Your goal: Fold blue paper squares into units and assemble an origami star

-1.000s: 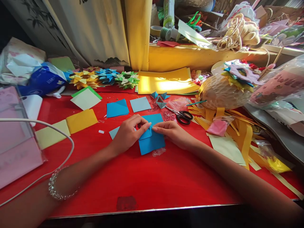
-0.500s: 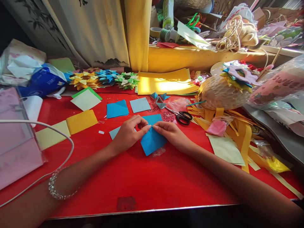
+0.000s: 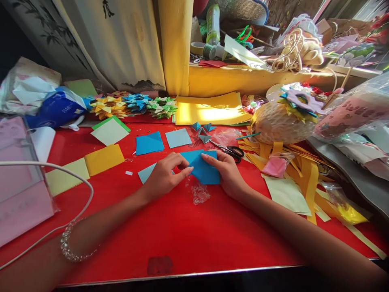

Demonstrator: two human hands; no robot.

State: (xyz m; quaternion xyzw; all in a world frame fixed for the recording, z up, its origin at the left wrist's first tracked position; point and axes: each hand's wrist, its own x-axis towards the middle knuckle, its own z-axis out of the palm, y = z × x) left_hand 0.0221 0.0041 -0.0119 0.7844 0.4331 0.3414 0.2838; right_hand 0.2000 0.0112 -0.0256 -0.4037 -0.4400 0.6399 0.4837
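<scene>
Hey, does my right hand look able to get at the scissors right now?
Probably yes, once your right hand lets go of the blue paper; the scissors' black handles lie just beyond its knuckles, with nothing visible on top.

Down and forward it looked, this head-worn view, from above the near edge of the red surface (image 3: 182,239), left hand (image 3: 165,172) and right hand (image 3: 231,172) close at mid-frame, curtain (image 3: 121,44) and yellow ledge (image 3: 225,81) across the top

A pale curtain (image 3: 127,48) hangs beside a sill (image 3: 240,77) holding a bottle (image 3: 213,26) just behind a spool (image 3: 209,52). At left, a white cable (image 3: 92,191) passes before a pink case (image 3: 21,166); beyond the case lies a blue pack (image 3: 56,108).
</scene>
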